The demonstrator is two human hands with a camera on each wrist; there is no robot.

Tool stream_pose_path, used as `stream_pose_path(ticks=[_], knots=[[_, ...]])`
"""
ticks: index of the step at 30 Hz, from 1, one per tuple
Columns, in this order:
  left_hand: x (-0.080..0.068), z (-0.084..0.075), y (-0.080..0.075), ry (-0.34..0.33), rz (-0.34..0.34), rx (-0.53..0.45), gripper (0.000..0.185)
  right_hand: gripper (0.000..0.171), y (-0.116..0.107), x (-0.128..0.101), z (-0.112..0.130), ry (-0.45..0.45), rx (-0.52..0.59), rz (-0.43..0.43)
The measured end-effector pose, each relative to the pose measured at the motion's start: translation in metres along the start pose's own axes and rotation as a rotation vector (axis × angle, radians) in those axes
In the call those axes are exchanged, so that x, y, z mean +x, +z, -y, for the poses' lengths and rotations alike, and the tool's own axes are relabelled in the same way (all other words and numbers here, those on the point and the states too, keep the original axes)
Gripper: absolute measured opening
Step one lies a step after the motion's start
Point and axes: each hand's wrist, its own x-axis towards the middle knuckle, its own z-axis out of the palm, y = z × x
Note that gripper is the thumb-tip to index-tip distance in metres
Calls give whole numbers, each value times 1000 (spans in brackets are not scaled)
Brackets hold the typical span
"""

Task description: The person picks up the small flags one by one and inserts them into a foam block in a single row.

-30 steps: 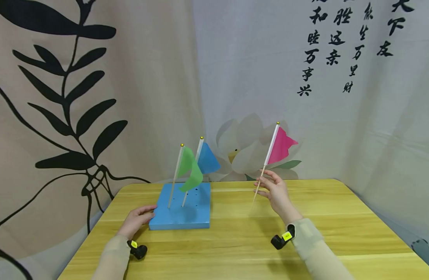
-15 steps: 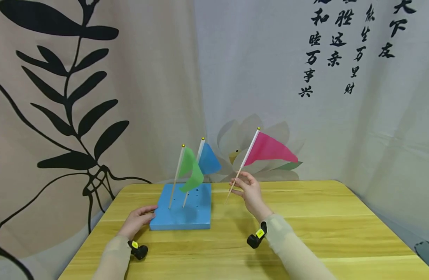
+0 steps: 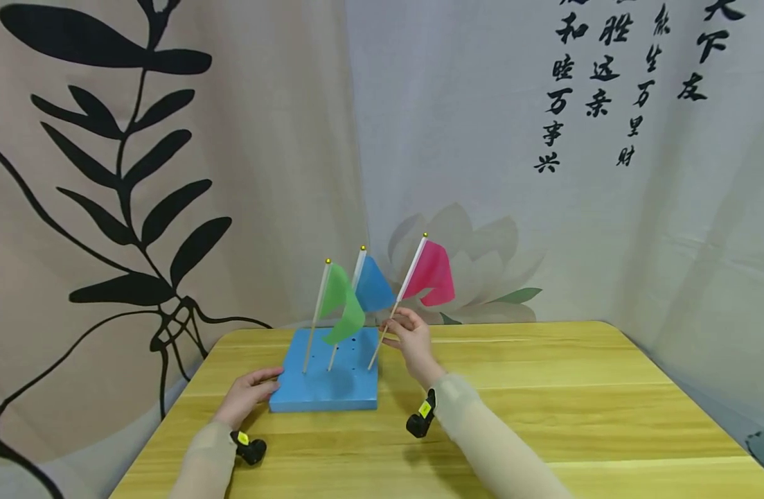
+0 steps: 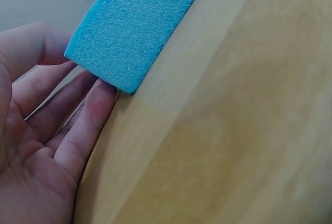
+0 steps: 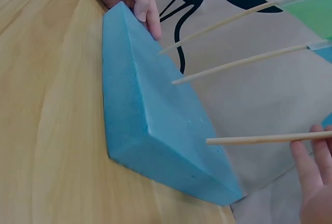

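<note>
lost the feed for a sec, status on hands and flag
Right hand pinches pink flag's wooden stick, tip just above blue foam block. Left hand touches block's corner. Green flag and blue flag planted beside.

We count three flags: a green flag and a blue flag standing in one foam block by our left hand, and a pink flag in our right hand. One table lies under both hands.
</note>
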Motion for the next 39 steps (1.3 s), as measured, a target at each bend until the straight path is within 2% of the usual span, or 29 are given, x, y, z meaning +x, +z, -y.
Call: stream_pose_path(ticks=[4, 12, 23, 39], knots=[[1, 1, 1, -15, -11, 0, 46, 15, 8, 2, -4, 2, 7, 5], [3, 1, 4, -23, -16, 0, 46, 30, 21, 5, -7, 35, 23, 7], [1, -2, 5, -30, -16, 8, 46, 23, 26, 7, -15, 14, -50, 9], [-2, -5, 2, -8, -2, 7, 47, 18, 30, 1, -18, -18, -134, 87]])
